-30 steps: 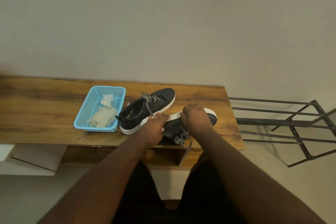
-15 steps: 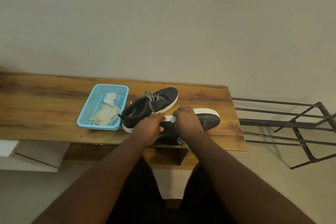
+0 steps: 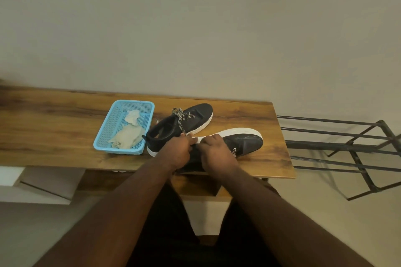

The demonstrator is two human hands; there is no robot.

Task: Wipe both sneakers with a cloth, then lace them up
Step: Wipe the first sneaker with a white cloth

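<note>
Left hand (image 3: 178, 151): curled on near sneaker (image 3: 243, 142)
Right hand (image 3: 217, 153): curled on same sneaker, 3 o'clock of left
Grip detail: hidden

Count for you: two black sneakers on the desk (image 3: 54, 132), far sneaker (image 3: 191, 121) and near sneaker (image 3: 245, 141). One blue basket (image 3: 102, 138) at left holding two cloths, white cloth (image 3: 132, 116) and beige cloth (image 3: 128, 137). Two hands, left hand (image 3: 176, 150) and right hand (image 3: 217, 153). One metal rack (image 3: 351, 147) at right.
</note>
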